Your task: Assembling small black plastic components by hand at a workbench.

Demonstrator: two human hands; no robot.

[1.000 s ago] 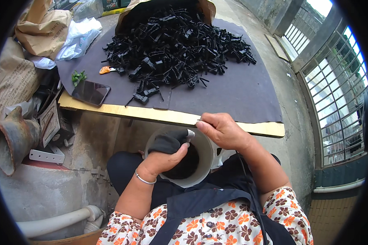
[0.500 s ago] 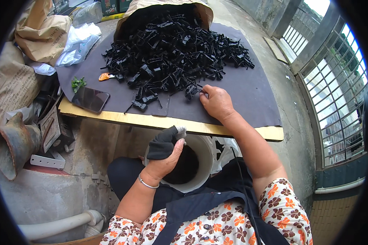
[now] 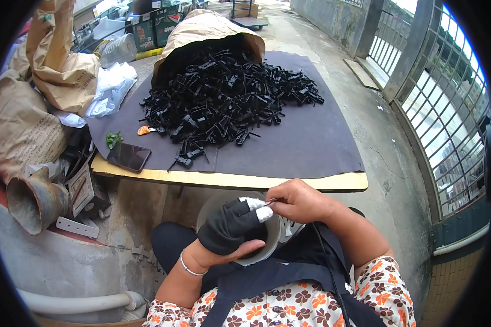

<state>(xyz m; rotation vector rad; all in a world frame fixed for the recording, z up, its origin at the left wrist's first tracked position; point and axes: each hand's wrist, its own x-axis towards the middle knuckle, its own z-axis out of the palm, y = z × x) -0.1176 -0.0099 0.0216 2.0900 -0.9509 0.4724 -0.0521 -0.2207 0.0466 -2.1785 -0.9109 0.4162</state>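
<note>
My left hand point(image 3: 232, 226) wears a black fingerless cover, with white wrapping on the fingertips. It is closed over the bucket, its wrapped fingertips meeting my right hand point(image 3: 298, 200). My right hand pinches a small thin dark piece point(image 3: 271, 201) between thumb and forefinger; most of the piece is hidden. Anything inside my left fingers is out of sight. Below both hands stands a pale bucket point(image 3: 207, 206), largely covered by my left hand. On the table beyond lies a heap of black plastic parts point(image 3: 218, 98), spilling from a brown paper sack point(image 3: 213, 26).
The table point(image 3: 289, 155) has a dark cover and a pale wooden front edge. A phone point(image 3: 130, 156), green leaves point(image 3: 113, 139) and an orange-and-white item point(image 3: 145, 130) lie at its left. Paper sacks point(image 3: 30, 117) and a rusty pipe piece point(image 3: 38, 201) stand further left.
My right hand has come back from the heap's near edge to my left fingertips over the bucket. My left hand has turned, its wrapped fingertips now towards the right. The view has shifted slightly.
</note>
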